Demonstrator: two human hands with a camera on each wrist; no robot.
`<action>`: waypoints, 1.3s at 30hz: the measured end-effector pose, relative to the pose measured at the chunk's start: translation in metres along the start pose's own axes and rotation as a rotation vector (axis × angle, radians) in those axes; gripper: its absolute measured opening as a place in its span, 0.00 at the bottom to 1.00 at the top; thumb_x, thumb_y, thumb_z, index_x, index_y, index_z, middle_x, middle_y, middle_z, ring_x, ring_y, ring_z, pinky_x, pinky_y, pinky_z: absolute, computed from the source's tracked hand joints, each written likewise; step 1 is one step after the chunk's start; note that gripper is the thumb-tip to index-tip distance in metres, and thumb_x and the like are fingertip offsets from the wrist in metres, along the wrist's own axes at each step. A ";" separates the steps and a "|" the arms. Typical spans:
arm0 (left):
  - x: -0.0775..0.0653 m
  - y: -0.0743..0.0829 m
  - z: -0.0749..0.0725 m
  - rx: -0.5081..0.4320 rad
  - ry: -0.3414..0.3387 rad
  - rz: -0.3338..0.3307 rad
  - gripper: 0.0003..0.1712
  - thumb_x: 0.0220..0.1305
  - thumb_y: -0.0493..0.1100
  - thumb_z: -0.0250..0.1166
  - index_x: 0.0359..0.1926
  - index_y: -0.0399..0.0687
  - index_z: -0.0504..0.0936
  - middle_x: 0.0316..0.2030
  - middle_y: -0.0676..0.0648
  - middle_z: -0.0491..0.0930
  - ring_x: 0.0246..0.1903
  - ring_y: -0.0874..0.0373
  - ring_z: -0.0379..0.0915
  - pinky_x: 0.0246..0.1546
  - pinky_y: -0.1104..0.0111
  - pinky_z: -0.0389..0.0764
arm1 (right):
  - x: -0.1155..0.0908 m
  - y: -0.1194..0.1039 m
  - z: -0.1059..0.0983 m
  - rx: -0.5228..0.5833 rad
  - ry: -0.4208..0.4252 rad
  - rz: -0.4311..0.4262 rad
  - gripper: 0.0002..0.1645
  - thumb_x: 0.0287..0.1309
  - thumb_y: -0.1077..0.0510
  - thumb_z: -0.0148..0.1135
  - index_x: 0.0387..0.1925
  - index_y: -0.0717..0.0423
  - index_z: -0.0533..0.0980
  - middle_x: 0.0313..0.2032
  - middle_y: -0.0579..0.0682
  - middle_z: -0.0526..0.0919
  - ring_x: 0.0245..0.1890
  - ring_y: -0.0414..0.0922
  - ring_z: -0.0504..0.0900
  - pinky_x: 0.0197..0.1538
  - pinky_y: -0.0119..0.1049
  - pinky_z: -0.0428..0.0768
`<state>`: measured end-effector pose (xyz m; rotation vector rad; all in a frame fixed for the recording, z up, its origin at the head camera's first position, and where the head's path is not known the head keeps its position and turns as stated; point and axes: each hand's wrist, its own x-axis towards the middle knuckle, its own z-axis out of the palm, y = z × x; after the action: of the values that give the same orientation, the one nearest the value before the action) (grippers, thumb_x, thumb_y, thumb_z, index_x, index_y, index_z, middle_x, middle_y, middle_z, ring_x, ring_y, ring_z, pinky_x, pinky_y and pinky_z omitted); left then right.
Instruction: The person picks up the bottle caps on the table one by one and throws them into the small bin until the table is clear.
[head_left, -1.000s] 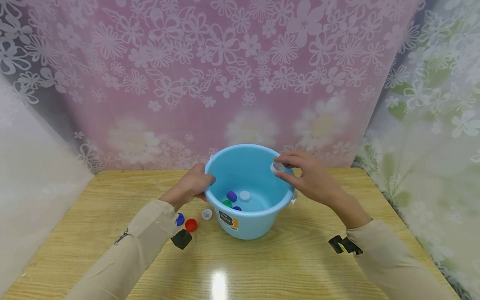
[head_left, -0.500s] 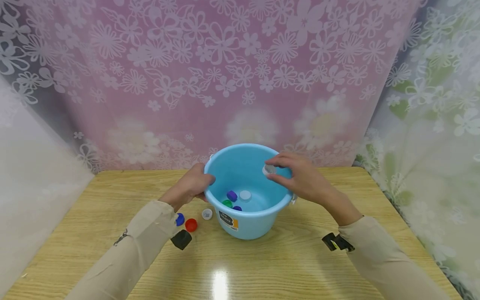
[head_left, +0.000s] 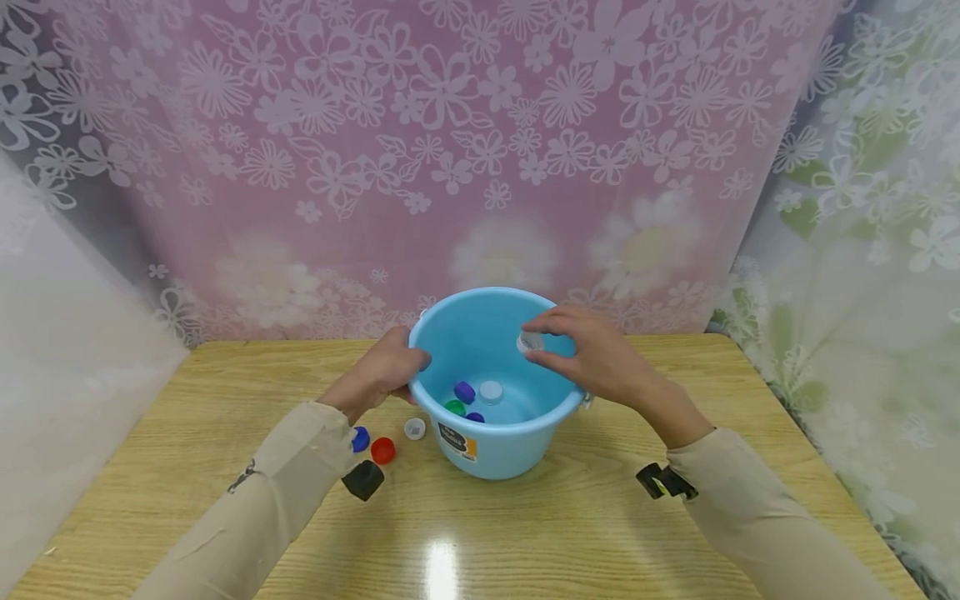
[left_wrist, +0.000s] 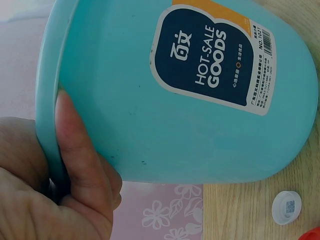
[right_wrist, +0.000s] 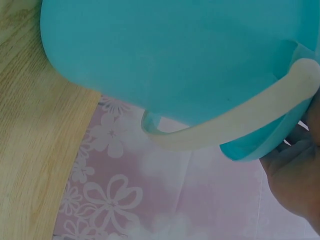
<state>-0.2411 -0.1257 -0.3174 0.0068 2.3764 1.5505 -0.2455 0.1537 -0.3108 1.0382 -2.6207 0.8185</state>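
Note:
A light blue bucket (head_left: pixel 491 450) stands on the wooden table, a dark label on its front. My left hand (head_left: pixel 386 367) grips its left rim; in the left wrist view the rim passes between thumb and fingers. Over the right side of the bucket's opening, my right hand (head_left: pixel 596 354) pinches a white bottle cap (head_left: pixel 530 342) between thumb and fingertips. Inside the bucket lie a white cap (head_left: pixel 491 392), a purple cap (head_left: pixel 464 392), a green cap (head_left: pixel 455 407) and another purple cap (head_left: pixel 475 417). In the right wrist view the bucket hides the pinching fingertips.
Left of the bucket on the table lie a white cap (head_left: pixel 414 428), a red cap (head_left: pixel 383 451) and a blue cap (head_left: pixel 361 439), the blue one partly behind the left sleeve. The bucket's white handle (right_wrist: pixel 225 125) hangs at its outer side. A floral curtain (head_left: pixel 480 167) backs the table.
My right hand has moved left, carrying the white bottle cap from the bucket's right rim further over its opening. The left hand and the bucket stay in place.

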 end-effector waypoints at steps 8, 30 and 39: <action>-0.001 0.001 0.001 -0.002 0.003 0.000 0.24 0.64 0.31 0.50 0.61 0.31 0.63 0.44 0.29 0.78 0.25 0.45 0.83 0.21 0.57 0.83 | 0.000 0.001 0.000 0.009 0.017 -0.019 0.22 0.55 0.56 0.68 0.52 0.56 0.79 0.51 0.51 0.79 0.58 0.53 0.72 0.56 0.52 0.74; -0.001 0.000 0.001 -0.009 0.000 -0.006 0.25 0.64 0.31 0.50 0.62 0.30 0.62 0.46 0.27 0.76 0.26 0.45 0.83 0.22 0.58 0.83 | -0.001 0.023 -0.009 0.051 0.183 0.186 0.22 0.64 0.56 0.58 0.57 0.60 0.73 0.54 0.59 0.72 0.46 0.55 0.77 0.46 0.50 0.79; 0.000 0.001 0.000 -0.004 -0.001 -0.012 0.24 0.65 0.31 0.49 0.62 0.29 0.61 0.46 0.27 0.76 0.26 0.45 0.83 0.22 0.58 0.83 | -0.003 0.026 -0.010 0.051 0.114 0.328 0.27 0.67 0.51 0.54 0.63 0.61 0.68 0.55 0.61 0.72 0.45 0.54 0.77 0.43 0.50 0.80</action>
<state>-0.2412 -0.1255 -0.3163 -0.0079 2.3678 1.5499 -0.2611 0.1765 -0.3149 0.5578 -2.7209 0.9832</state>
